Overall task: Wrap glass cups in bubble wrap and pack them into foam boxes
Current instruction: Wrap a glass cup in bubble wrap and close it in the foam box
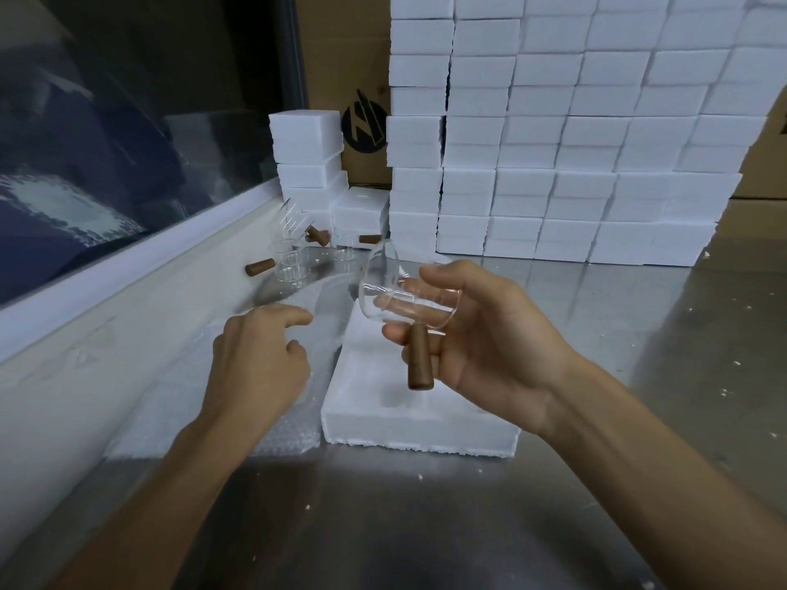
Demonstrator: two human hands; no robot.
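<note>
At the far left, along the pale ledge, the sheet of clear bubble wrap (238,376) lies flat on the steel table (639,376), and our left hand (259,355) hovers just over it, fingers loosely curled with the forefinger extended and nothing in its grasp, probably to lift or steady the sheet for wrapping. Behind it wait the unwrapped clear glass cups with brown wooden handles (289,266); we count three handles, though the glass overlaps too much to be sure of the number. Next comes the open white foam box half (417,402), its moulded hollows facing up to receive a cup. Above it our right hand (481,334) holds one clear glass cup with a brown wooden handle (409,304), on its side, fingers curled round the body, handle hanging down. Rightward, many stacked white foam boxes (575,142) stand ready, too many to count.
</note>
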